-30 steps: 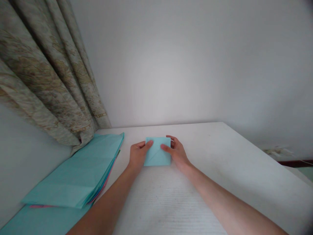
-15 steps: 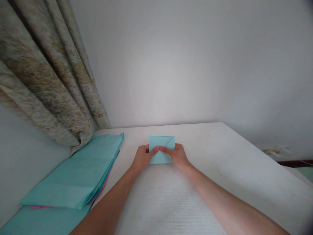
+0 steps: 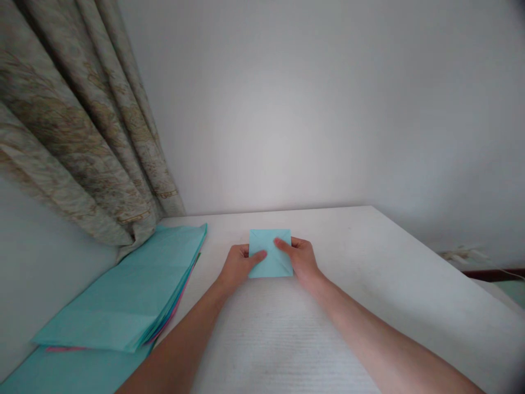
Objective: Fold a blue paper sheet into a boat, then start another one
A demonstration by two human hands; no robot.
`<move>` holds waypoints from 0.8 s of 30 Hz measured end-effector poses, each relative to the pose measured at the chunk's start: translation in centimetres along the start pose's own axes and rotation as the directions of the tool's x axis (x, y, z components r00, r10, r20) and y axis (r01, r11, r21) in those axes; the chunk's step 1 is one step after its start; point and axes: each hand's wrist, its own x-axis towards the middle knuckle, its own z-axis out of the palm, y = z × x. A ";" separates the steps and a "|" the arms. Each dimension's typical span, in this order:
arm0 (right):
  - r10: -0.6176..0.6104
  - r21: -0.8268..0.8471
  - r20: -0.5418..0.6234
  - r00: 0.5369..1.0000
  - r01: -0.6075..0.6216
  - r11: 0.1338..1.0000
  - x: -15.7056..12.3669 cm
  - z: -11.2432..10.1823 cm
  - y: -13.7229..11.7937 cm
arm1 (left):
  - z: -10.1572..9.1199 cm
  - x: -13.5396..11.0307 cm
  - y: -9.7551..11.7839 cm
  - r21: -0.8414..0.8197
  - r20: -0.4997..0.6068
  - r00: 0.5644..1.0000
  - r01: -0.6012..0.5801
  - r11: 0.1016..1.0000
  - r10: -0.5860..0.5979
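Observation:
A light blue folded paper square with diagonal creases is held up over the white table. On its left edge, my left hand is closed, thumb lying across the front and fingers tucked behind. My right hand grips the right edge the same way, its thumb a little higher on the face. The two thumb tips are apart. Fingers behind the paper are mostly hidden.
On the left lies a stack of large light blue paper sheets, with pink and darker blue edges showing beneath. A patterned curtain hangs above it. Behind the table rises a pale wall. The table's right edge slants toward me.
My right thumb has moved up and away from the left thumb on the paper. The paper's face is tipped slightly differently, and its diagonal creases show more clearly.

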 end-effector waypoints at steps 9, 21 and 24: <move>-0.073 -0.090 0.085 0.994 0.080 0.993 0.0 0.2 0.6 | -0.4 0.2 -0.4 -0.104 -0.022 0.999 0.044 0.994 -0.046; -0.057 -0.066 0.112 0.992 0.065 0.996 0.3 0.3 0.7 | -0.1 0.0 0.2 -0.045 -0.080 0.995 0.053 0.998 -0.056; -0.076 -0.063 0.044 0.996 0.079 0.995 0.5 0.3 0.9 | -0.2 0.1 0.0 0.015 -0.071 0.997 0.038 0.999 -0.037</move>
